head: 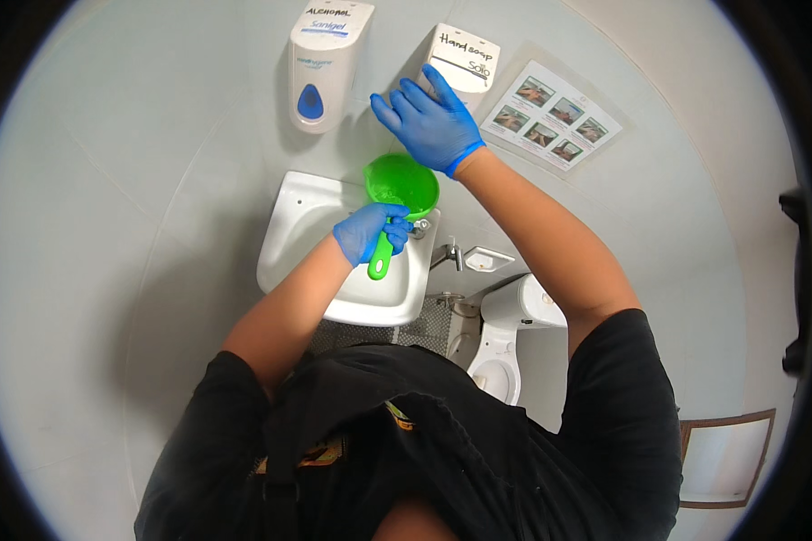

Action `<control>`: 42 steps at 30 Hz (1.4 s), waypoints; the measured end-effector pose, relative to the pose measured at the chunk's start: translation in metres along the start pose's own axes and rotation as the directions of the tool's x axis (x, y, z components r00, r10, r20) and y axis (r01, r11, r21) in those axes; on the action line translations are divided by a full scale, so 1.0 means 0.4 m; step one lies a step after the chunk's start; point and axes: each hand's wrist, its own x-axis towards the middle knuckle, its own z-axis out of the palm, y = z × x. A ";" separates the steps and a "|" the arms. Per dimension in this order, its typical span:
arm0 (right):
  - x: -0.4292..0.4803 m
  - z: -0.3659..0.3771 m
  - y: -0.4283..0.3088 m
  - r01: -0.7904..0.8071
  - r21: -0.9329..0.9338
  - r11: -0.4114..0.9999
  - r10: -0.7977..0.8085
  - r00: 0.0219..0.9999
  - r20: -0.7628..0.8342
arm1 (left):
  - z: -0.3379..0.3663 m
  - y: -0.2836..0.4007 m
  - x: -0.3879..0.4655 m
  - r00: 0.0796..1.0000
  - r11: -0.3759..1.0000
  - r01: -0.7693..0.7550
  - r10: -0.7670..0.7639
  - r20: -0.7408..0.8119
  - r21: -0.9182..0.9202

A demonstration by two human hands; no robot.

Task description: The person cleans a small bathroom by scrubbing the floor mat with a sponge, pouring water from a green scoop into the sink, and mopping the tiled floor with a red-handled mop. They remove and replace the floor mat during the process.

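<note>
Over the white washbasin (342, 213), my left hand (362, 237), in a blue disposable glove, grips the handle of a green plastic dipper (402, 179). The dipper's open bowl points away from me, and glossy wet-looking streaks show inside it. My right hand (433, 122), gloved the same way, is raised above the bowl with its fingers apart. Its fingers overlap the lower front of a white wall-mounted soap dispenser (465, 51); I cannot tell whether they press on it. The dispenser's lower end is hidden behind that hand.
A second white dispenser (325, 74) with a blue drop-shaped window hangs to the left. A laminated picture sheet (551, 115) is on the wall at right. Below are a metal wall tap (455, 255), a soap dish (488, 259) and a toilet (504, 351). The basin tap (420, 228) is beside my left hand.
</note>
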 end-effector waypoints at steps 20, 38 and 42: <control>-0.007 0.042 0.001 -0.050 0.003 0.999 0.050 0.999 0.004 | 0.033 0.002 -0.023 0.998 0.996 -0.012 0.018 -0.063 0.093; -0.014 0.066 -0.002 -0.103 0.026 0.994 0.106 0.988 -0.111 | 0.014 0.006 -0.016 0.996 0.996 0.087 -0.087 -0.034 0.009; -0.015 0.065 -0.005 -0.152 0.057 0.987 0.158 0.981 -0.114 | 0.012 0.007 -0.015 0.997 0.995 0.066 -0.064 -0.034 0.070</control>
